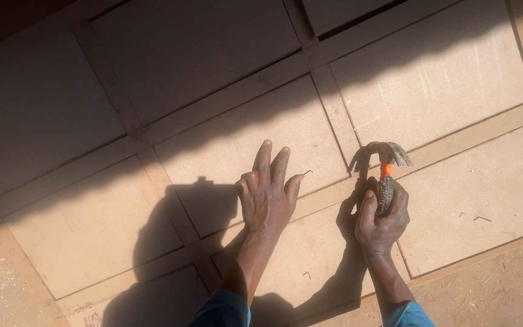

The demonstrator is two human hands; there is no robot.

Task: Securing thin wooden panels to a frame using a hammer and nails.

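Observation:
My left hand (267, 192) rests flat on a large brown fibreboard panel (243, 139), fingers stretched forward and slightly apart, holding nothing. A small nail (307, 172) lies just right of its fingertips. My right hand (381, 219) grips the dark handle of a claw hammer (386, 158), which has an orange band under its metal head. The hammer head points away from me, over one of the thin wooden strips (328, 191) that cross the panel.
The panel is divided into rectangles by wooden strips (225, 100). Loose nails lie on it at the right (482, 218) and near me (305, 275). Sandy ground (491, 284) borders the panel at the bottom right. A shadow covers the far left part.

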